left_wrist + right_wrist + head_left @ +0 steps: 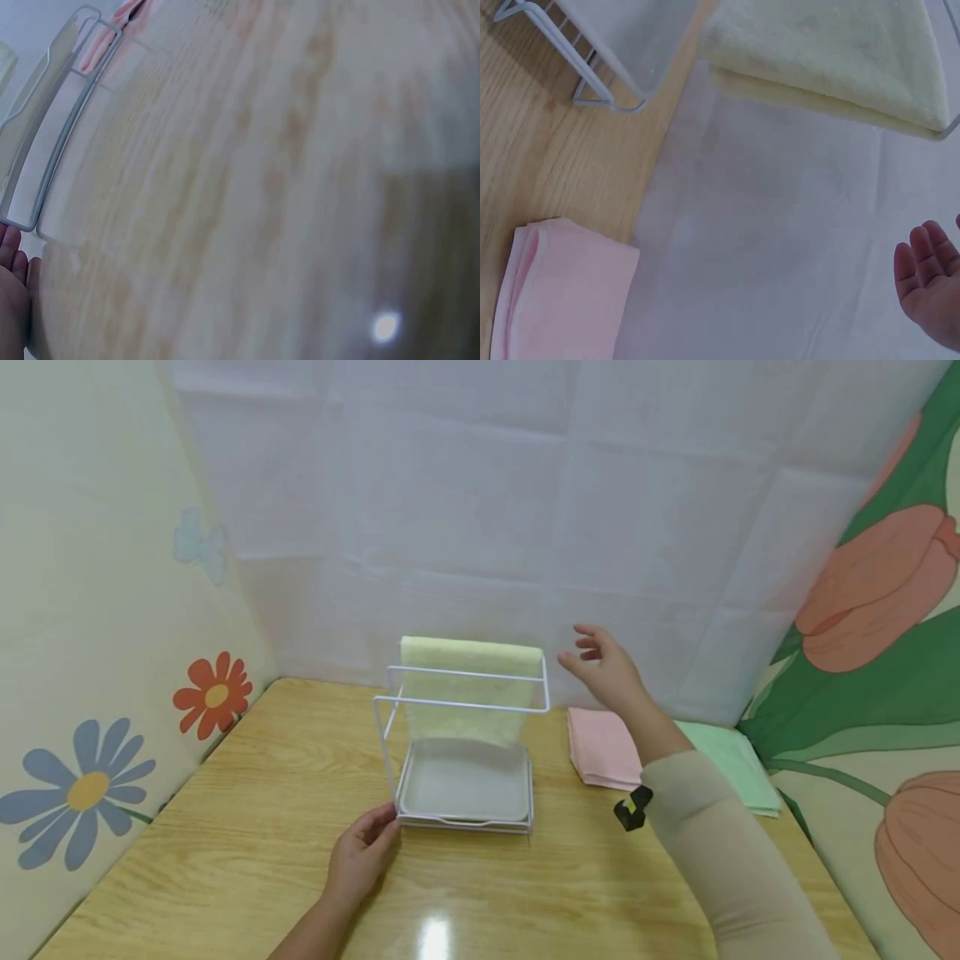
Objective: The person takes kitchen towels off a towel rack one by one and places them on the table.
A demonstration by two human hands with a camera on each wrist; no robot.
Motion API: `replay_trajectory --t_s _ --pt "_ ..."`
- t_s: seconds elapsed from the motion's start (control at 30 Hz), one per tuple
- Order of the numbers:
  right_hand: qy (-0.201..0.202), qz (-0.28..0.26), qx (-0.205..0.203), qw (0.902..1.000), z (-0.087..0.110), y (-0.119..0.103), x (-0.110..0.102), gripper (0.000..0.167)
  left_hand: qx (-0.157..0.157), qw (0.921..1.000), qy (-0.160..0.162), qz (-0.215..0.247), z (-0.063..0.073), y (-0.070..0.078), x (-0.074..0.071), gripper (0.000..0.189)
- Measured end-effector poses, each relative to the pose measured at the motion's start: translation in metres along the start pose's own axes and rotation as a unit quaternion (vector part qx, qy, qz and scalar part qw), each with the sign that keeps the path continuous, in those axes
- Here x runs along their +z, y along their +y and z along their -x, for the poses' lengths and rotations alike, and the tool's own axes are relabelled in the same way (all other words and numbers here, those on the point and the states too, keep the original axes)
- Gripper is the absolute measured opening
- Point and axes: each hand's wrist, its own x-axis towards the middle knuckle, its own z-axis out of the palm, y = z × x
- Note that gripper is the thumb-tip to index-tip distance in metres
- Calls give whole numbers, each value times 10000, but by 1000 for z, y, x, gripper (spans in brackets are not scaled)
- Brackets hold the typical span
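Note:
A white wire rack (461, 704) stands on the table with a pale grey tray (465, 781) in its base. Over its rear top bar hangs a pale yellow cloth (472, 653), folded across and falling behind the front bars. My left hand (360, 853) pinches the rack's front left corner near the tabletop; the left wrist view shows those fingers (9, 247) at the rack's end. To the right of the yellow cloth, my right hand (606, 675) is held in the air, fingers loosely bent and nothing in them. The right wrist view shows the cloth (832, 64) apart from that hand.
A folded pink cloth (603, 747) lies right of the rack, below the right forearm. Farther right is a mint green cloth (738, 764), partly hidden by the sleeve. A white sheet (480, 510) hangs behind the wooden table (247, 827), with flower-printed panels at both sides.

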Motion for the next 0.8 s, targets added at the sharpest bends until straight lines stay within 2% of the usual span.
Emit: replay_trajectory --t_s 0.23,0.5,0.8 --pt "-65 -69 -183 9998 -6 -22 6 63 57 9998 -30 163 0 0 -1 31" --pt "-185 74 -489 9986 -12 -45 17 66 142 9998 70 110 0 -1 1 29" --pt "-581 269 -653 9958 -19 -63 34 69 99 9999 69 105 0 -1 1 29"
